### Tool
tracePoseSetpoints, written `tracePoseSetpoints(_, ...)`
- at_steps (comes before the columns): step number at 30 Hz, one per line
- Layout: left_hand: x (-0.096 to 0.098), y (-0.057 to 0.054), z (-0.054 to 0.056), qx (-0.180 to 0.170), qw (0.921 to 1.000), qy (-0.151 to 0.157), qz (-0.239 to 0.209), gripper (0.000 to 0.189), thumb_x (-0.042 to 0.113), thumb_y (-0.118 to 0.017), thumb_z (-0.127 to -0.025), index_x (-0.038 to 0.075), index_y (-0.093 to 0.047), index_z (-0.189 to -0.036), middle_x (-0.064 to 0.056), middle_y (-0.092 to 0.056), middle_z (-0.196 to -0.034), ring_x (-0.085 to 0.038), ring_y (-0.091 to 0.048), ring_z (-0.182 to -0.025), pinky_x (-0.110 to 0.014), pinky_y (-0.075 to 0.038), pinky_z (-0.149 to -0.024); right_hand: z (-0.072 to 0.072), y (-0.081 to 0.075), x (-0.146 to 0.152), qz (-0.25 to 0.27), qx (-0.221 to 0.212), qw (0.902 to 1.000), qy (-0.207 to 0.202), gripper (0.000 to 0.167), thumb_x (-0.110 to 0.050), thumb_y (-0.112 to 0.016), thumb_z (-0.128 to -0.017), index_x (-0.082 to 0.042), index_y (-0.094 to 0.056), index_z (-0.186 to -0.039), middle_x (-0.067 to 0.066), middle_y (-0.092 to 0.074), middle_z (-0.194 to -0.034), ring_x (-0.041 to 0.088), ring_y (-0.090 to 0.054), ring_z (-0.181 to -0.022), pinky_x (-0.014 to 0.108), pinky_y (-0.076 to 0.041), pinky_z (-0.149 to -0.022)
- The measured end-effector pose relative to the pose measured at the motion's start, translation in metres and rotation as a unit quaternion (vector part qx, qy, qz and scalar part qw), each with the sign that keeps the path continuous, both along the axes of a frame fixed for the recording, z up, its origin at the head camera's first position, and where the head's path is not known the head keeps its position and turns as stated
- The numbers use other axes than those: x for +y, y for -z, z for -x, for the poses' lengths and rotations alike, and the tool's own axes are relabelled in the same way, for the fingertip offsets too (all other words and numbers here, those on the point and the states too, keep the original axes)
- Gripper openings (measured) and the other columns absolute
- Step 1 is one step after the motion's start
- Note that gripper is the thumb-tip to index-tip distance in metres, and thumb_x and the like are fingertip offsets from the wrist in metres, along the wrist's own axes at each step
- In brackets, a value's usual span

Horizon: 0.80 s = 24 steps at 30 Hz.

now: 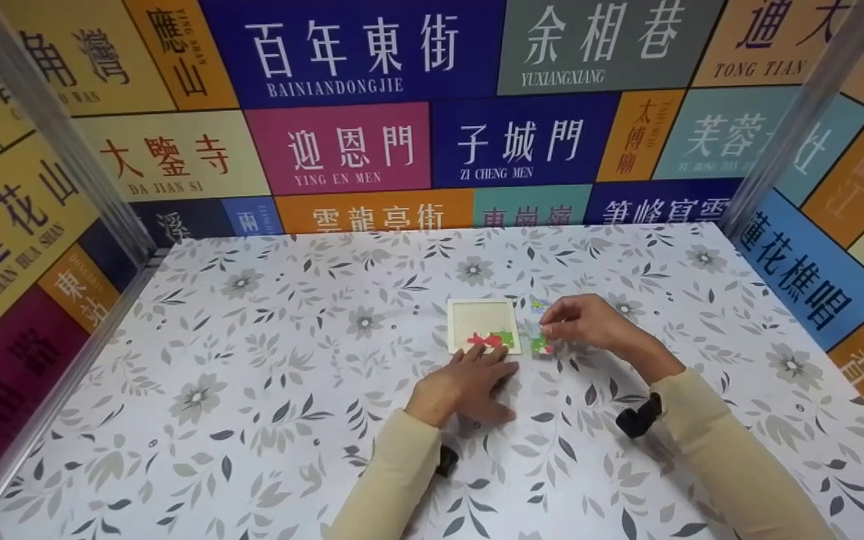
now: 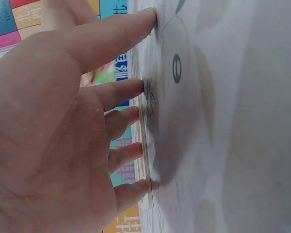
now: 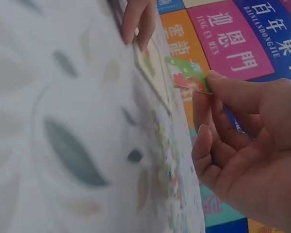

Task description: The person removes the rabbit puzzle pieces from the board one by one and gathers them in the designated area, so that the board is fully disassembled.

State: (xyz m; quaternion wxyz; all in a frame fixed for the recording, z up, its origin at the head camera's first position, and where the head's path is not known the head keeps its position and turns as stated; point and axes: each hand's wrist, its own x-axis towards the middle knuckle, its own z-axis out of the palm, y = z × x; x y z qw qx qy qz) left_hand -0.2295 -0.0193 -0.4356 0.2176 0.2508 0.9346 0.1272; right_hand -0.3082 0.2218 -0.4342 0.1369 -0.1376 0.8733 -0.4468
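A small square puzzle tray (image 1: 481, 319) with a pale rim lies on the table, red and green puzzle pieces (image 1: 505, 339) along the near side of its inside. My left hand (image 1: 469, 382) has its fingers spread, fingertips on the tray's near edge; its palm and fingers (image 2: 123, 94) show in the left wrist view. Just right of the tray, my right hand (image 1: 589, 322) pinches a green puzzle piece (image 3: 188, 73) with red and white marks between thumb and forefinger. In the right wrist view that piece is held up off the table.
Beside the tray, partly behind the right hand, lies a blue and yellow piece (image 1: 539, 305). A white cloth (image 1: 289, 322) with grey flowers and leaves covers the table. Panels with large lettering (image 1: 357, 142) stand behind it, and clear corner posts (image 1: 799, 127) rise at the back.
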Motion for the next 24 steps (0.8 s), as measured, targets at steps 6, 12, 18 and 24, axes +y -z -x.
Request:
tracePoseSetpoints(6,-0.002,0.001,-0.001,0.000,1.0000,-0.008,-0.004,0.075,0.044,-0.068,-0.090,0.029,-0.036,-0.156,0.005,-0.020,-0.169,-0.022,-0.009,-0.159,-0.043,-0.010,-0.129,-0.005,0.007,0.005,-0.034,0.006,0.9994,0.008,0.016,-0.011,-0.074,-0.090,0.004,-0.071,-0.098,0.005,-0.072,-0.087,0.007,-0.064,-0.071,0.021,-0.050,-0.064)
tracePoseSetpoints(12,-0.001,0.003,-0.003,-0.004,0.9999,-0.010,-0.005,0.075,0.044,-0.068,-0.090,0.029,-0.036,-0.156,0.006,-0.019,-0.169,-0.022,-0.009,-0.159,-0.042,-0.009,-0.129,-0.009,0.016,0.002,-0.044,0.042,0.9981,-0.009,0.011,-0.006,-0.072,-0.090,0.004,-0.072,-0.095,0.013,-0.073,-0.088,0.006,-0.060,-0.074,0.018,-0.049,-0.069)
tracePoseSetpoints(18,0.002,0.002,-0.003,0.000,1.0000,-0.007,-0.003,0.074,0.044,-0.068,-0.091,0.029,-0.037,-0.156,0.006,-0.020,-0.169,-0.021,-0.010,-0.159,-0.042,-0.011,-0.129,-0.014,0.018,0.004,-0.060,0.059,0.9964,-0.007,0.012,-0.008,-0.075,-0.088,0.002,-0.073,-0.095,0.015,-0.074,-0.089,0.007,-0.061,-0.074,0.017,-0.047,-0.068)
tracePoseSetpoints(24,0.002,0.000,-0.002,0.008,0.9999,0.007,0.012,0.074,0.046,-0.066,-0.092,0.030,-0.035,-0.157,0.006,-0.019,-0.169,-0.023,-0.010,-0.159,-0.044,-0.011,-0.129,-0.017,0.018,0.007,-0.068,0.037,0.9970,-0.006,0.016,-0.010,-0.079,-0.085,-0.001,-0.073,-0.097,0.012,-0.075,-0.093,0.009,-0.063,-0.074,0.020,-0.049,-0.065)
